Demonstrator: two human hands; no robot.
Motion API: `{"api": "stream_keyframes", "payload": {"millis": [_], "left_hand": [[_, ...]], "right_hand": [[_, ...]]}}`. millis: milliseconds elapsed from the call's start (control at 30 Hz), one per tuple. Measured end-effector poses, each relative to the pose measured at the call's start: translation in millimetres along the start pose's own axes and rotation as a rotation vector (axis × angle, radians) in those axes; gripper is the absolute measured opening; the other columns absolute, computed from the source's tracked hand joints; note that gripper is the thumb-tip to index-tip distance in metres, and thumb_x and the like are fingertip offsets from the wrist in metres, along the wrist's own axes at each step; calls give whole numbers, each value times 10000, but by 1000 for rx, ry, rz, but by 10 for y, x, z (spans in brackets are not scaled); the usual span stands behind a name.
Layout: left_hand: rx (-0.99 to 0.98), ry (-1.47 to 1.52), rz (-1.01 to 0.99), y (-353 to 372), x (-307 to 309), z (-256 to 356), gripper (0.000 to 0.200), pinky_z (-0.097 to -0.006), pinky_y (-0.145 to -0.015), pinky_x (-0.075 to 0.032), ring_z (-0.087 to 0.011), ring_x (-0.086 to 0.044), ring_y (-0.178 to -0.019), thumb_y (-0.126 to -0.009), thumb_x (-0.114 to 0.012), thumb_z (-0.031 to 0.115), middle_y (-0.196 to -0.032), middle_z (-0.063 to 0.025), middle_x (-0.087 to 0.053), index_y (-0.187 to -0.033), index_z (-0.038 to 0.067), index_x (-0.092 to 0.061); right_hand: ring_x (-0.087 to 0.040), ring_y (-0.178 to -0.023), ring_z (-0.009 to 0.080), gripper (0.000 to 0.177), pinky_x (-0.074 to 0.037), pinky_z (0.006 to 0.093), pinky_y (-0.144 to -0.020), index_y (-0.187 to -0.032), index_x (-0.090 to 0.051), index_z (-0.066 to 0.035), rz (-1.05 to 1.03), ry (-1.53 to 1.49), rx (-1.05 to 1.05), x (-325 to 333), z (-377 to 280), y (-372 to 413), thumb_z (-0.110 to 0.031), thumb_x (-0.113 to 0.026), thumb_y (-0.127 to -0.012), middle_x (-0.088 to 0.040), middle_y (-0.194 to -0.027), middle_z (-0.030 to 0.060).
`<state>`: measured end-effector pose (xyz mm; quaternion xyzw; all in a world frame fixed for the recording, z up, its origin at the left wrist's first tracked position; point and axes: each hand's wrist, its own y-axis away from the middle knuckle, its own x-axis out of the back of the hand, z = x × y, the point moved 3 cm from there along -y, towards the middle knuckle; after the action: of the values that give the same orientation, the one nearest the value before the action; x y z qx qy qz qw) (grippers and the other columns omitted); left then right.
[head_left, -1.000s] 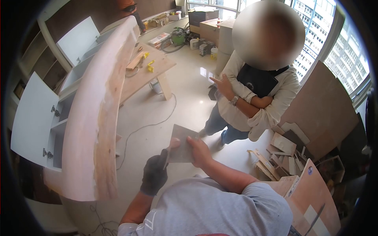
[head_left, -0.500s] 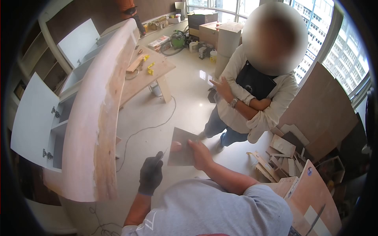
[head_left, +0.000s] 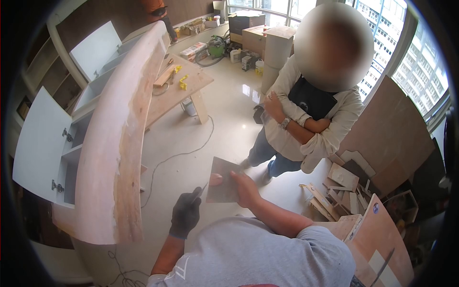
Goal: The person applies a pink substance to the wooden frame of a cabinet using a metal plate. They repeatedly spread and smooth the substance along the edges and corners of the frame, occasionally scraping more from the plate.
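Note:
My left hand (head_left: 185,213), in a dark glove, is closed around a thin blade seen edge-on, which looks like a putty knife (head_left: 204,188). Its tip points up and right, close to the left edge of a flat, dark square plate (head_left: 224,193). My bare right hand (head_left: 246,189) grips that plate by its right side, thumb on top. A pinkish lump of filler (head_left: 216,179) sits on the plate's face. To the left stands a long curved panel (head_left: 103,158), coated pale pink, with bare wood along its right edge.
A person (head_left: 311,115) with folded arms stands just ahead to the right. White cabinet doors (head_left: 40,148) hang open at left. Beyond is a wooden workbench (head_left: 191,86). A cable (head_left: 179,155) crosses the floor. Wood offcuts (head_left: 342,184) lie at right; another person (head_left: 155,14) is far back.
Both my hands have shifted slightly right, with the plate a little lower. The person opposite has drawn the pointing hand in against their arm.

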<state>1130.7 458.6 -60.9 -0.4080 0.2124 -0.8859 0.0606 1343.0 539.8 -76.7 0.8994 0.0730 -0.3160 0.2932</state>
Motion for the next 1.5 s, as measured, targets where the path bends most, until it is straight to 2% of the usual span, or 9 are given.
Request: {"api": "stream_keyframes", "payload": {"millis": [167, 233, 300, 367, 767, 867, 1267, 1367, 1500], "left_hand": [[27, -6, -13, 19, -6, -24, 372, -416, -738, -543, -320, -647, -848, -928, -639, 76, -950, -134, -667, -1297, 115, -646], [1, -13, -12, 18, -7, -23, 358, -414, -733, -542, -317, -646, -844, -929, -632, 67, -941, -136, -667, -1285, 96, -647], [-19, -25, -12, 4, 2, -5, 344, -411, -726, -541, -313, -645, -839, -927, -627, 56, -931, -137, -667, -1270, 75, -648], [-37, -40, -18, -26, 19, 34, 331, -407, -716, -541, -310, -643, -832, -921, -626, 42, -919, -137, -669, -1251, 50, -650], [-70, -74, -1, -82, -63, 13, 282, -407, -696, -541, -301, -635, -807, -907, -631, 44, -882, -130, -666, -1186, 12, -657], [-76, -82, -15, -107, -67, 47, 283, -411, -694, -539, -301, -634, -805, -914, -627, 58, -871, -127, -660, -1192, 14, -654], [-34, -53, -6, -95, -123, -40, 281, -411, -708, -540, -303, -634, -805, -926, -625, 71, -868, -127, -661, -1202, 30, -663], [-3, -55, -43, -111, -100, -27, 283, -418, -716, -538, -310, -630, -823, -936, -610, 75, -874, -132, -658, -1212, 34, -658], [-26, -86, -60, -86, -131, -114, 289, -432, -721, -526, -322, -624, -844, -954, -592, 95, -891, -140, -652, -1232, 41, -653]], "right_hand": [[-675, -1017, 252, 357, -598, 453, -869, -1259, -527, -70, -6, 5, -8, -1, 29, -11, -285, -620, -989, -638, -1151, 105], [-672, -1020, 248, 359, -597, 453, -868, -1259, -527, -71, -93, 169, 186, 72, 118, -99, -281, -625, -986, -638, -1148, 102], [-671, -1019, 246, 358, -596, 451, -868, -1258, -528, -71, -89, 200, 183, 113, 141, -141, -277, -630, -983, -638, -1146, 99], [-671, -1014, 246, 355, -595, 448, -868, -1255, -531, -70, 15, 101, -14, -41, -40, 13, -271, -634, -981, -638, -1143, 98], [-676, -1008, 247, 350, -595, 444, -869, -1269, -538, -53, -77, -71, -45, 139, 102, -228, -246, -619, -989, -646, -1155, 100], [-652, -1071, 264, 423, -578, 455, -920, -1341, -517, -60, -94, -57, -53, 151, 101, -231, -268, -601, -983, -612, -1205, 109], [-679, -1032, 261, 353, -603, 464, -884, -1263, -535, -55, -93, -56, -60, 146, 66, -237, -258, -623, -988, -642, -1156, 105], [-656, -1012, 224, 432, -563, 379, -818, -1285, -552, -62, -1, 46, -56, -38, -78, -34, -330, -632, -956, -624, -1131, 93], [-640, -980, 211, 446, -535, 361, -787, -1269, -559, -52, -15, 125, -22, -25, -52, -59, -366, -621, -959, -620, -1100, 93]]}}
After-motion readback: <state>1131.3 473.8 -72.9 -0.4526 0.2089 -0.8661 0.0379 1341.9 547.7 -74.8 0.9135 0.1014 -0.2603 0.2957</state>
